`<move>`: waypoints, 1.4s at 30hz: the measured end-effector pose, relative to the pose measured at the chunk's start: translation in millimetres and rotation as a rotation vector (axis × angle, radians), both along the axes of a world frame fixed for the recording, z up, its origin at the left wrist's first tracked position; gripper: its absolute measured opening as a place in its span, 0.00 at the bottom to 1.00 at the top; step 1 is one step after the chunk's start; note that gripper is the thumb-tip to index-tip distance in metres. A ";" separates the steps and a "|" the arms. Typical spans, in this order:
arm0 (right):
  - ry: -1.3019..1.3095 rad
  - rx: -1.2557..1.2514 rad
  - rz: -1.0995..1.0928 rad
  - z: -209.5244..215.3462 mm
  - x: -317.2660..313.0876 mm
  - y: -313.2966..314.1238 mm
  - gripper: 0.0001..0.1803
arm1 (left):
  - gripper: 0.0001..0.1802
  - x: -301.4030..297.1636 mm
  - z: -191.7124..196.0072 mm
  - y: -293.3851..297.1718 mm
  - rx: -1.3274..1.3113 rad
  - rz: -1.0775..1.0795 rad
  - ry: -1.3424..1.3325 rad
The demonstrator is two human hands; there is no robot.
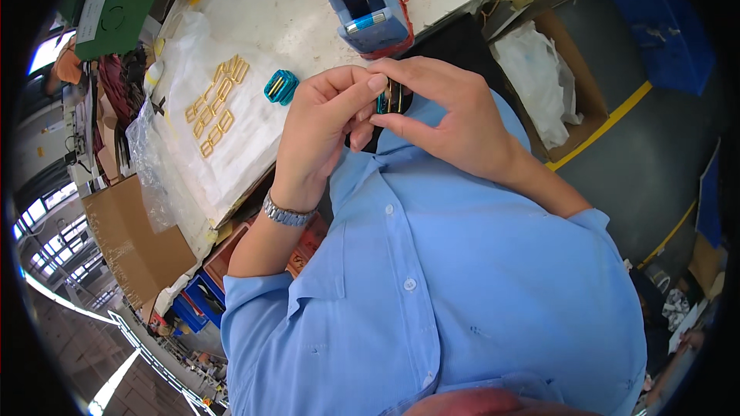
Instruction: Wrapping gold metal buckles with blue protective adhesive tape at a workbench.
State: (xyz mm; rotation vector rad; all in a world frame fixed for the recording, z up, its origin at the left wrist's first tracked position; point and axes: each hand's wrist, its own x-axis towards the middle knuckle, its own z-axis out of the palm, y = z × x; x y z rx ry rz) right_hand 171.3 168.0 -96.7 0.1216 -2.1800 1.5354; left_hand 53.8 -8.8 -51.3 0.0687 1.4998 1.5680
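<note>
Gold buckles [391,97], small, light and hard, look slippery; left hand [320,127] and right hand [447,119] pinch their edges with fingertips.

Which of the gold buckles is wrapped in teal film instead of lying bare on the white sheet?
The teal-wrapped buckle, lying alone right of the bare gold buckles, nearest the hands.

A white label [91,15] on a green board [116,0] at far left; an open cardboard box [574,85] holding white plastic bags [539,81] at right.
</note>
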 end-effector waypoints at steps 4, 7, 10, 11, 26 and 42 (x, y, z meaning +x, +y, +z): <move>-0.043 0.109 0.050 1.2 -3.8 0.9 0.32 | 0.12 2.6 -11.4 -11.3 0.043 0.005 0.056; 0.006 0.160 0.001 -2.4 -6.5 -4.6 0.31 | 0.12 15.4 -8.6 -10.0 -0.034 0.079 0.335; -0.089 0.097 -0.048 -1.0 -8.1 -7.9 0.31 | 0.11 23.9 -8.7 -14.7 -0.063 0.191 0.596; -0.076 0.128 -0.067 1.0 -9.4 -9.4 0.30 | 0.11 28.0 -8.5 -16.1 -0.060 0.202 0.594; -0.502 -0.240 0.195 30.3 -18.6 -5.6 0.13 | 0.05 19.4 -14.3 -32.8 -0.226 -0.139 1.232; -0.558 -0.420 0.241 10.1 -27.6 -15.9 0.10 | 0.21 21.4 -18.9 -46.6 -0.169 -0.119 1.532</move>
